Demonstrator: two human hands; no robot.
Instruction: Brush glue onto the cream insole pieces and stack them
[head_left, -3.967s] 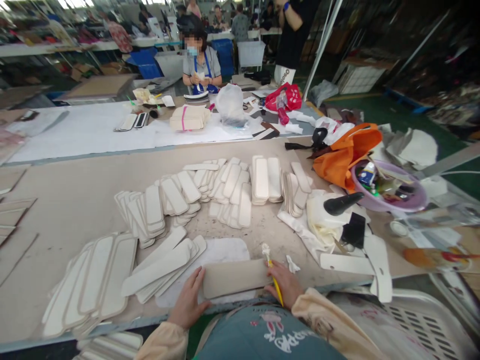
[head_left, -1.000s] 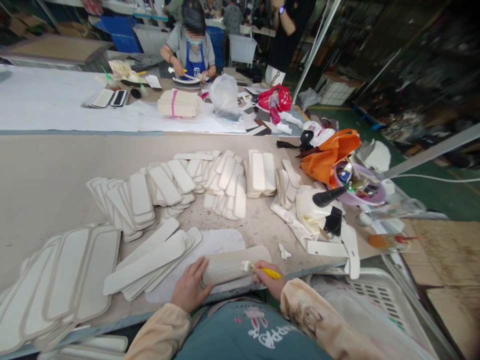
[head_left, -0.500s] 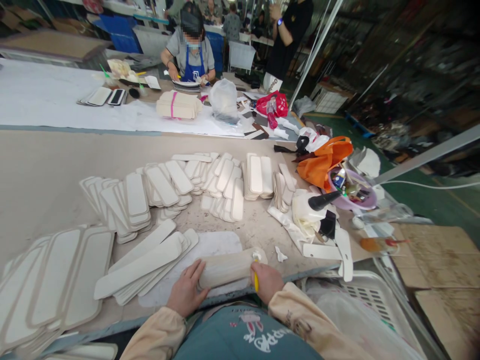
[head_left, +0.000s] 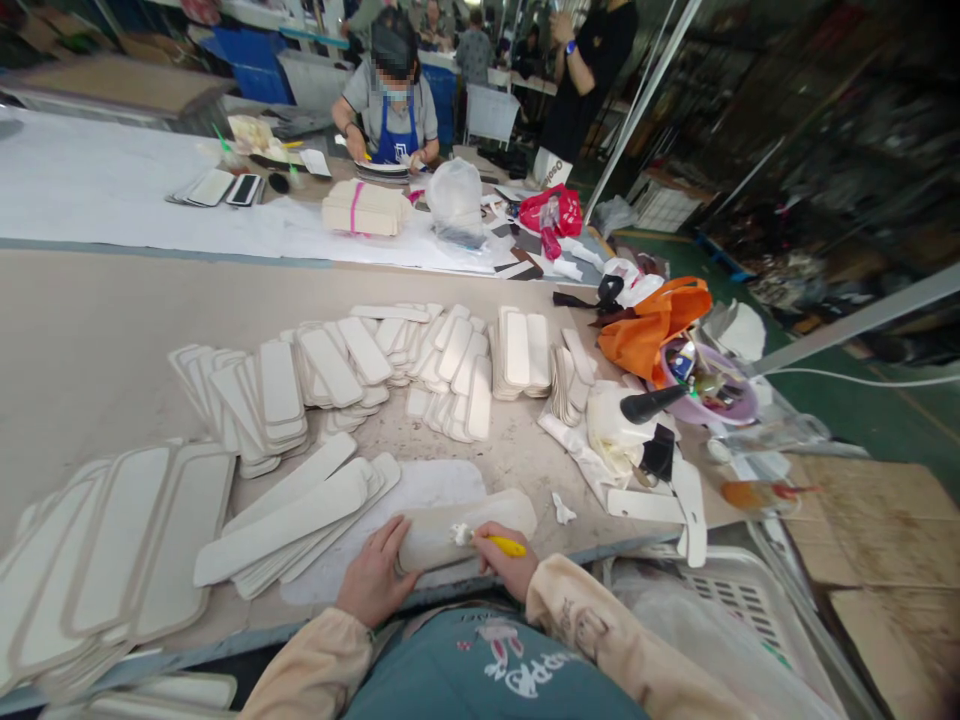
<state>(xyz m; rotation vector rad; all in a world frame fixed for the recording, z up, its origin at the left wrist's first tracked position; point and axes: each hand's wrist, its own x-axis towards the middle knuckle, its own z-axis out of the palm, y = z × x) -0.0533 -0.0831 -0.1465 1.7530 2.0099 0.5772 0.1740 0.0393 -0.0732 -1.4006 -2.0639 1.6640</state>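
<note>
A long, rounded pale board [head_left: 433,540] lies near the table's front edge, on a white sheet [head_left: 457,482]. My left hand [head_left: 379,572] rests against the board's left end, fingers stretched out and thumb apart at the near corner. In my right hand [head_left: 510,562] is a yellow-handled brush [head_left: 506,546], gripped with the fingers closed around it. Its white tip touches the board's upper face near the middle; whether that white is bristle or paste is unclear. Left of my hands, a fanned stack of long white boards [head_left: 300,525] overlaps the same sheet.
Wider boards [head_left: 176,540] lie at the left, smaller stacks [head_left: 330,370] behind. On the right are a container with a black nozzle [head_left: 611,420], an orange bag [head_left: 645,325], a purple basin [head_left: 731,408] and a white basket [head_left: 720,580]. A co-worker [head_left: 394,110] sits across.
My right hand has moved left along the board, carrying the brush from near its right end to about the middle. The brush handle now points right. My left hand stays at the left end.
</note>
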